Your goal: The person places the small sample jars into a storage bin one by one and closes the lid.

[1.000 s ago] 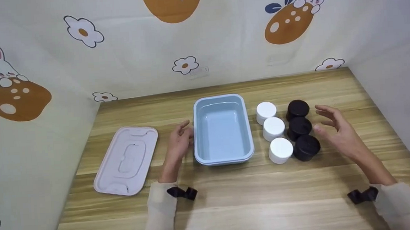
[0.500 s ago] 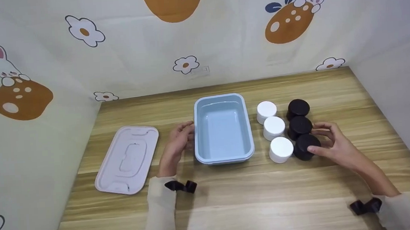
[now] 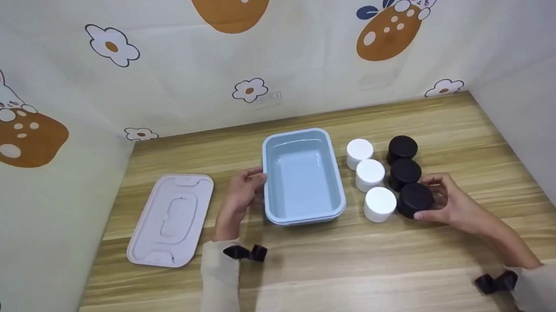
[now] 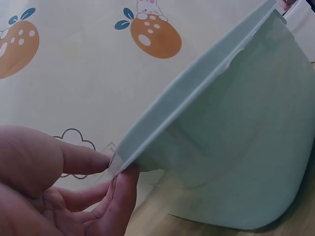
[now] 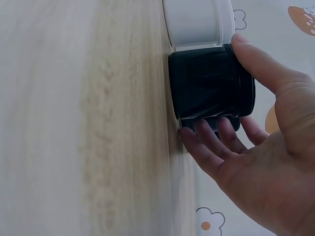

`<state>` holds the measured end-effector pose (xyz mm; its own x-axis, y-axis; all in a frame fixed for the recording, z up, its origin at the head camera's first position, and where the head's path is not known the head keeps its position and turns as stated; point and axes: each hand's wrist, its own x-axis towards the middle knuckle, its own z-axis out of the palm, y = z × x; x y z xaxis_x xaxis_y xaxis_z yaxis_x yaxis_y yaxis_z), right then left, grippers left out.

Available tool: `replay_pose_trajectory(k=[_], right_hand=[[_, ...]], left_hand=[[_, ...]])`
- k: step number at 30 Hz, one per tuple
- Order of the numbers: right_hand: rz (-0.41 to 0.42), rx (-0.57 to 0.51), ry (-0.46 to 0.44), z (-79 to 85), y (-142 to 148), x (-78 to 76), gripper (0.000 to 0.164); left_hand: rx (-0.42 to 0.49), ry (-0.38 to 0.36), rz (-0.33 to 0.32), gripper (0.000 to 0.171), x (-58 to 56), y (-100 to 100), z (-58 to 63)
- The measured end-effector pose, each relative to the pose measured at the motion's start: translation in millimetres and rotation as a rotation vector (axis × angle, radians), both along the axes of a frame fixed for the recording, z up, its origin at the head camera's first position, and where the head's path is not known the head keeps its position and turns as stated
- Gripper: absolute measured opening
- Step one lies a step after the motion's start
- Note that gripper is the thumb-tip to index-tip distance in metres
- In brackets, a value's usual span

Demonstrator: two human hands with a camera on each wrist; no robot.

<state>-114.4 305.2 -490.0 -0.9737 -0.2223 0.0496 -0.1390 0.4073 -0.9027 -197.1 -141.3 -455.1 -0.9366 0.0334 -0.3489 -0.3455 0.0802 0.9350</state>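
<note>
The work in hand looks to be the taking hold of one jar while the tub is kept steady. The right grip (image 3: pixel 457 207) is clamped on the near black jar (image 3: pixel 415 199), its thumb on the side nearer the person and its fingers curled about the right-hand side. That jar stands upright on the surface (image 3: pixel 314 279); the wrist view shows no gap beneath it, so it seems not yet lifted.

Beyond this grip, in a line going away, stand the middle black jar (image 3: pixel 405 173) and the far black jar (image 3: pixel 402 148). Just left of the held jar is the near white jar (image 3: pixel 380 202); whether the two touch I cannot tell. The middle white jar (image 3: pixel 370 174) and far white jar (image 3: pixel 359 153) stand farther off.

The left grip (image 3: pixel 241 192) pinches the rim of the blue tub (image 3: pixel 304 183), which lies directly to its right, open side up. The pale lid (image 3: pixel 171 220) is to the left of this grip, apart from it.

A lift from here would, I judge, call for a firm squeeze and a straight upward pull, so that the close neighbours are not knocked.
</note>
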Motion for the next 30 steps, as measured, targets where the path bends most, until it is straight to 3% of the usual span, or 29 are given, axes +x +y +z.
replay_pose_trajectory(k=[6, 15, 30], right_hand=[[0.008, 0.039, -0.006, 3.7, 0, 0.8, 0.068], [0.032, -0.018, -0.048, 19.3, -2, 2.9, 0.067], [0.059, 0.062, 0.108, 54.9, -19, -2.0, 0.062]], left_hand=[[0.043, 0.030, -0.008, 0.041, -0.1, -2, -3.1], [0.040, 0.018, -0.015, 0.042, -1.2, -2, -0.6], [0.024, -0.026, -0.020, 0.043, -1.1, -2, -0.7]])
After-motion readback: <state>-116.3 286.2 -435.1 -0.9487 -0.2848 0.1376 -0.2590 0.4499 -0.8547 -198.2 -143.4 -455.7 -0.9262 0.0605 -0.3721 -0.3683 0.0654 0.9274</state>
